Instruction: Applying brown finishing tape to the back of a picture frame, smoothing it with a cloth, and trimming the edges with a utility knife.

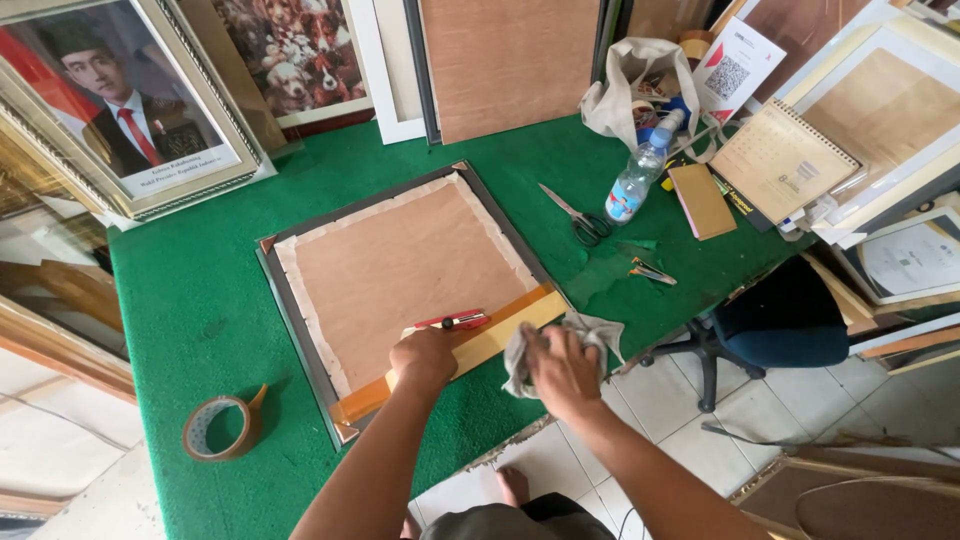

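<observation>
Dark-framed picture frame lying face-down with brown paper backing [405,265] sits on the green felt-covered table [200,310]; a strip of tan packing tape [470,350] runs along its near edge, long axis going from lower left up to the right. Left hand [423,357] is fisted, knuckles pressing down on the tape about mid-strip, not holding anything that shows. Red-and-black utility knife [452,321] lies on the backing just beyond that hand, parallel to the tape, left hand nearer to it. Right hand [562,368] is closed on a crumpled grey cloth [520,362] at the tape's right end, by the frame corner. Roll of brown tape [220,428] is well apart to the left. Black-handled scissors [578,217] and clear plastic water bottle with blue label [640,175] stand beyond the frame; white card with red corner and square code [735,65] leans far right; framed portrait with white caption strip [120,100] leans far left.
</observation>
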